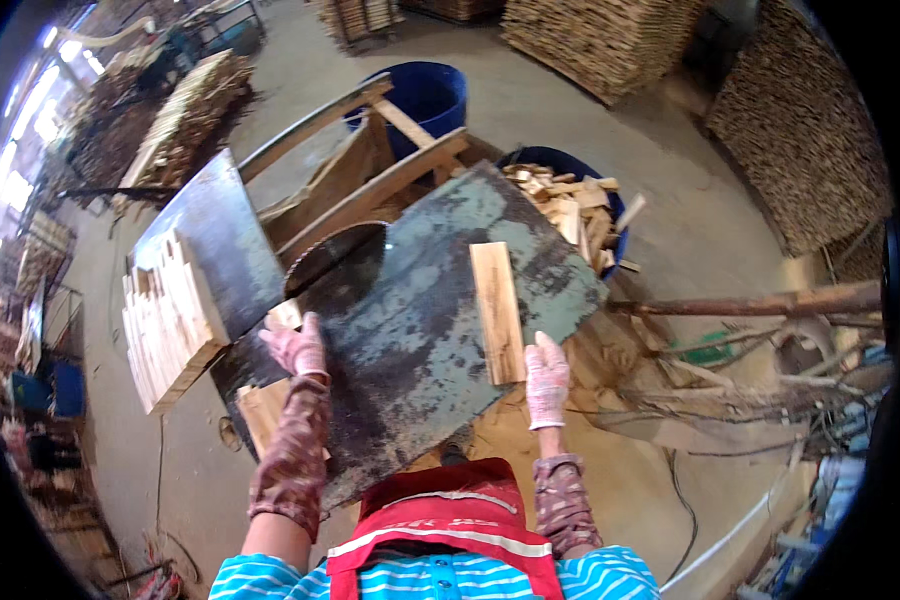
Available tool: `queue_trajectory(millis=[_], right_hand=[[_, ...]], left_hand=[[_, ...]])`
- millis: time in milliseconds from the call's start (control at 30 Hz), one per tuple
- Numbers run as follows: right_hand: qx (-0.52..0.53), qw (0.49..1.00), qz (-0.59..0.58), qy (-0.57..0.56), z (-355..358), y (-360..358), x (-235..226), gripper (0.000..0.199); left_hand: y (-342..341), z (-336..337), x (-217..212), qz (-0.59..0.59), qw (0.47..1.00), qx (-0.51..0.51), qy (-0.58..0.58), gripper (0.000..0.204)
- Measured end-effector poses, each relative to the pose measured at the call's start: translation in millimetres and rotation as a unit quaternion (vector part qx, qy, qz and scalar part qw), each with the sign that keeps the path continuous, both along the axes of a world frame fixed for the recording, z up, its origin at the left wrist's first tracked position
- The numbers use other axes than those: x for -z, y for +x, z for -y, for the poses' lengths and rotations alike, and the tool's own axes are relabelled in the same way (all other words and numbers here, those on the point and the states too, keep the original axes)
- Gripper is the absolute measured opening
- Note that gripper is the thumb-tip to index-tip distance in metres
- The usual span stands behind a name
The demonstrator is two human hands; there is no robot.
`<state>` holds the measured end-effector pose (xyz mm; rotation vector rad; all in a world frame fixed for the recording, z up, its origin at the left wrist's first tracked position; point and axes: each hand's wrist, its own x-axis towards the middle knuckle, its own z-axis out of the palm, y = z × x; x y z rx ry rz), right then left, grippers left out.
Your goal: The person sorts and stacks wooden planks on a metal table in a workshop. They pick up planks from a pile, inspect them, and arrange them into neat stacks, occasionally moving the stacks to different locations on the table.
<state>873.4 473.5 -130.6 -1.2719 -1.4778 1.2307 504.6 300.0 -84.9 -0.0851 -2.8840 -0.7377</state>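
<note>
My left hand (298,350), in a pinkish glove, is at the left part of a worn metal saw table (420,270). Its thumb and fingers are around a small wood block (284,314), close to the near end of a large circular saw blade (338,257). My right hand (547,382), gloved too, has its fingers stretched out beside the near right corner of a flat board (497,310), which lies on the table. Whether the fingertips touch the board is hard to tell. Below my left forearm, more short wood pieces (262,412) lie at the table edge.
Several stacked boards (170,325) rest on the left metal surface (210,240). Beyond the table stand a blue tub (440,95) and another tub heaped with offcuts (570,205). A wooden frame (370,195) adjoins the blade. Cables (750,400) and a pole (760,303) are at right.
</note>
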Motion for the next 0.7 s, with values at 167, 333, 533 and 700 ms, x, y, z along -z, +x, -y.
queue_trajectory(millis=[167,333,533,700], right_hand=[[-0.021,0.97,0.204,0.131,26.7,7.8,-1.7,0.056],[-0.081,0.867,0.446,0.207,40.8,-26.3,-29.5,0.081],[-0.052,0.938,0.295,0.172,20.9,-26.8,-16.8,0.074],[-0.06,0.99,0.13,0.01,35.7,-23.0,-86.7,0.073]], left_hand=[[-22.2,-5.9,-13.4,0.016,0.997,0.068,-0.019,0.055],[27.2,-44.9,-25.3,0.073,0.996,0.047,0.036,0.051],[68.7,-147.2,-84.2,0.29,0.722,0.346,0.524,0.089],[106.8,-158.8,-89.8,0.375,0.74,0.402,0.388,0.097]])
